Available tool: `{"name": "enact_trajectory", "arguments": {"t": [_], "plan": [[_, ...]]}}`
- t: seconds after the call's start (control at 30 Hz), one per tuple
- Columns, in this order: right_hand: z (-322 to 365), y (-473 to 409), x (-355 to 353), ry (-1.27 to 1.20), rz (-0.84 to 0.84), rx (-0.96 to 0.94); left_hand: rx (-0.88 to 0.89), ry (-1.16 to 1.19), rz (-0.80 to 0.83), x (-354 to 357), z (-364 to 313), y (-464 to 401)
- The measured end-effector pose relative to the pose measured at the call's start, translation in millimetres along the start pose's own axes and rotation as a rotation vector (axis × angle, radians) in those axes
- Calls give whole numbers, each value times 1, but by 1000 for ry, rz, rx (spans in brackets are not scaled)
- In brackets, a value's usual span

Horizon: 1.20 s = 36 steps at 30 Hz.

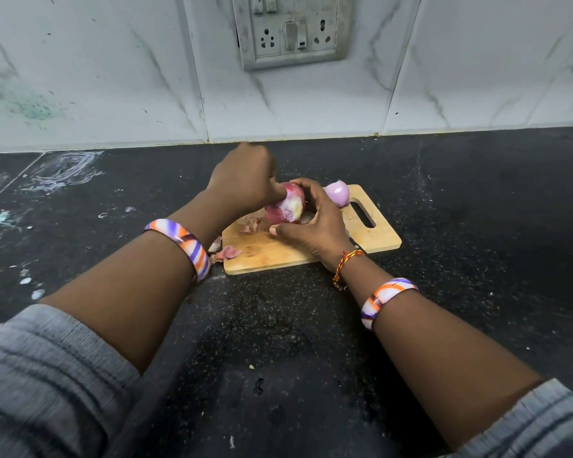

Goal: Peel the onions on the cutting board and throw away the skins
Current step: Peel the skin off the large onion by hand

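Observation:
A red onion (285, 206), partly peeled with pale flesh showing, is held just above the wooden cutting board (371, 236). My left hand (245, 180) grips it from the left and behind, thumb on its top. My right hand (315, 226) curls round its right side from the front. A second onion (338, 193), peeled and pale purple, lies on the board behind my right hand. Loose pink skins (229, 251) lie on the board's left part and at its left edge.
The board rests on a dark speckled countertop (477, 209) near a white marble-look wall with a switch and socket panel (291, 28). White smears and crumbs mark the counter at the left (60, 173). A dark knife handle tip (356, 247) peeks out by my right wrist.

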State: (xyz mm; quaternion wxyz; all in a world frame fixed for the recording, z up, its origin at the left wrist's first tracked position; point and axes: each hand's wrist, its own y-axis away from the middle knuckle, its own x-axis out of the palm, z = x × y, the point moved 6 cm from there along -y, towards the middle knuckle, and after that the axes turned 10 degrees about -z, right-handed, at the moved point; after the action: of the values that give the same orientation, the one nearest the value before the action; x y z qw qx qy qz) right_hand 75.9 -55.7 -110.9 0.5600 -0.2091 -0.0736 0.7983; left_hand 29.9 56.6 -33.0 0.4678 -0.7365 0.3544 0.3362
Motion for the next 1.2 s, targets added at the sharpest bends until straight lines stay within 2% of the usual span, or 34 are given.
{"name": "enact_trajectory", "arguments": {"t": [0.07,0.17,0.23,0.33,0.43,0.5,0.67,0.83,0.93,1.2], "plan": [[-1,0,-1,-15,-20,11,-135,74,8,4,10,2],[-3,-1,-2,-19,-39,6,-375,327,83,16,29,9],[-3,-1,-2,-10,-31,3,-424,432,87,16,33,13],[-1,0,2,33,31,-28,-244,431,30,4,22,9],[3,3,4,72,84,-38,-111,381,157,2,17,8],[4,4,4,82,82,-37,-124,353,221,3,23,10],[8,7,9,158,119,-20,-188,408,183,1,30,11],[10,9,10,164,131,-18,6,259,100,-9,18,10],[9,9,9,165,146,-4,88,206,117,-10,11,10],[6,9,9,143,146,13,126,203,194,-7,0,11]]}}
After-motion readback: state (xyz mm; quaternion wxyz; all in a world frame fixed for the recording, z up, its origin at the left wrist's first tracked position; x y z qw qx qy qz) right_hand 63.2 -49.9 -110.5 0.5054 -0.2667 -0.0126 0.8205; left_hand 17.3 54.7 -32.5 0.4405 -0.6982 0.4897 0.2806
